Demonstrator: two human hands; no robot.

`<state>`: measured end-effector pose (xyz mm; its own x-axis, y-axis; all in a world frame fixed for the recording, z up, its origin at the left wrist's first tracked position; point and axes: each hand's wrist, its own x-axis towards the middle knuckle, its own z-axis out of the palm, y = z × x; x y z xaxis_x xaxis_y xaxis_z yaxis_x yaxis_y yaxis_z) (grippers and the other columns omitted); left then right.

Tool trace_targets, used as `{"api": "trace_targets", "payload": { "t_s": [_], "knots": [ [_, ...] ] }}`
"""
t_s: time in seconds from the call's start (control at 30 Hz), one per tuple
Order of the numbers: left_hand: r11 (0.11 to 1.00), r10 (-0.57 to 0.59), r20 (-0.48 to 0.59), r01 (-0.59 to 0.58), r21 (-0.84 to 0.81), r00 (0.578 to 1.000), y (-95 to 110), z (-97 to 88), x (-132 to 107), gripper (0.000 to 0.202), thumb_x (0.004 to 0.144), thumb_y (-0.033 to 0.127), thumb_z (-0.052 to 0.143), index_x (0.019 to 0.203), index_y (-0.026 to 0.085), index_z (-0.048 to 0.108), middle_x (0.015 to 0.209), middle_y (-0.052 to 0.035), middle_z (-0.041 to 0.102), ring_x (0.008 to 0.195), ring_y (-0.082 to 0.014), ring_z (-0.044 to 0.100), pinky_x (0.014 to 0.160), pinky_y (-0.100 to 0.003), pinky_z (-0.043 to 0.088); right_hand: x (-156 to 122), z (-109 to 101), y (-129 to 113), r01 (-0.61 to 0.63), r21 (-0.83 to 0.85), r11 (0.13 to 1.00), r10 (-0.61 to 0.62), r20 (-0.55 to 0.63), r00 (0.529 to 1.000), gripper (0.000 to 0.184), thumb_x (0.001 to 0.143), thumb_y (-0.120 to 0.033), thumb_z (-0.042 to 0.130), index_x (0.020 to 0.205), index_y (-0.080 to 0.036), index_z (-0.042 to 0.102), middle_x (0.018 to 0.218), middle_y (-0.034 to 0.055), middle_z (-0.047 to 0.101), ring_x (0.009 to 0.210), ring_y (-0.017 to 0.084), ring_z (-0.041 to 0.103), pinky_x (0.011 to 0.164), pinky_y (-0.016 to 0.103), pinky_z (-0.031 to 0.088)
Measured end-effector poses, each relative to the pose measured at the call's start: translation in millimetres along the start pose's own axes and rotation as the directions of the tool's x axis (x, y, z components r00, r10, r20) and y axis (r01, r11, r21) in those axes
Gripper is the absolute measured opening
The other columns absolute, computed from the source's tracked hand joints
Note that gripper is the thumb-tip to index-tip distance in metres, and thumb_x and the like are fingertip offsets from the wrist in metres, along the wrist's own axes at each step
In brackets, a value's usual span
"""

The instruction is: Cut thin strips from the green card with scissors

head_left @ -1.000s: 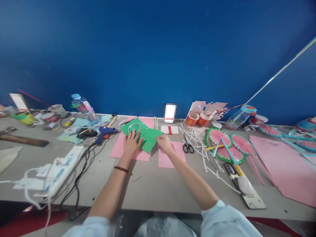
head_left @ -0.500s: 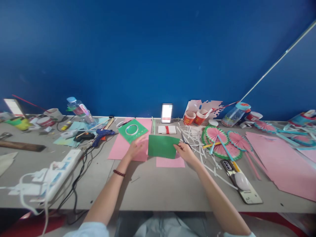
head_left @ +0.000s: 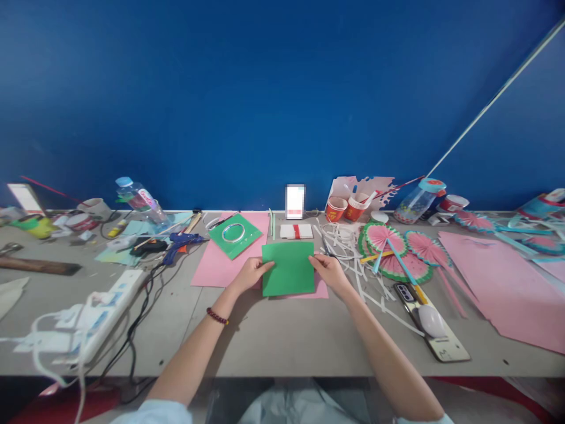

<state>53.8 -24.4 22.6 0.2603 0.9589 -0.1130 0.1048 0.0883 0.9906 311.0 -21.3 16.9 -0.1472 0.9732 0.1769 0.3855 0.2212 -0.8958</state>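
Observation:
A sheet of green paper (head_left: 288, 271) is held up between both hands, its face turned toward me. My left hand (head_left: 248, 274) pinches its left edge, thumb on the front. On the opposite edge, my right hand (head_left: 329, 272) grips it the same way near the upper corner. Behind and below the sheet, part of a small pink sheet (head_left: 321, 290) shows on the table. Left of it lies a larger pink sheet (head_left: 207, 272), bearing more green paper (head_left: 216, 234) with a shiny ring (head_left: 233, 232) on top.
Watermelon-patterned paper fans (head_left: 386, 238), white paper strips (head_left: 353, 259) and a phone (head_left: 450, 347) with a mouse (head_left: 431, 321) lie to the right. A blue glue gun (head_left: 179, 244), a power strip (head_left: 112, 306) and a bottle (head_left: 141, 197) are on the left. Red paper cups (head_left: 336, 209) stand at the back.
My left hand has come in to the green paper and taken hold of its left edge. The sheet has tilted up, so more of its face shows. My right hand keeps its grip.

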Motion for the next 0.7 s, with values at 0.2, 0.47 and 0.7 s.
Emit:
{"api": "trace_targets", "payload": {
  "t_s": [0.2,0.47,0.7],
  "knots": [
    [0.999,0.038,-0.230,-0.036,0.012,0.973,-5,-11.4,5,0.037,0.063,0.050,0.072,0.069,0.014,0.070,0.068,-0.0058,0.070,0.064,-0.0197,0.061,0.059,-0.028,0.046,1,-27,4,-0.159,-0.440,0.884,0.014,-0.316,0.949,0.022,0.084,-0.031,0.047,0.084,-0.019,0.066,0.078,0.0063,0.069,0.071,0.019,0.062,0.062,0.026,0.039],
    [0.958,-0.006,-0.426,-0.117,-0.263,0.905,-16,-21.2,14,0.039,0.056,0.048,0.079,0.074,0.014,0.070,0.071,-0.0040,0.071,0.063,-0.0172,0.061,0.063,-0.028,0.047,2,-41,15,-0.299,-0.667,0.683,0.139,-0.284,0.949,0.024,0.080,-0.039,0.058,0.087,-0.017,0.062,0.087,0.0100,0.065,0.081,0.022,0.059,0.066,0.028,0.037],
    [0.948,-0.002,-0.457,-0.144,-0.285,0.890,-17,-21.3,13,0.039,0.056,0.047,0.080,0.074,0.013,0.070,0.069,-0.0035,0.070,0.062,-0.0170,0.062,0.064,-0.029,0.048,-2,-36,10,-0.261,-0.725,0.637,0.124,-0.238,0.963,0.024,0.077,-0.042,0.060,0.076,-0.018,0.061,0.087,0.0083,0.060,0.084,0.022,0.057,0.068,0.029,0.038]
  ]
}}
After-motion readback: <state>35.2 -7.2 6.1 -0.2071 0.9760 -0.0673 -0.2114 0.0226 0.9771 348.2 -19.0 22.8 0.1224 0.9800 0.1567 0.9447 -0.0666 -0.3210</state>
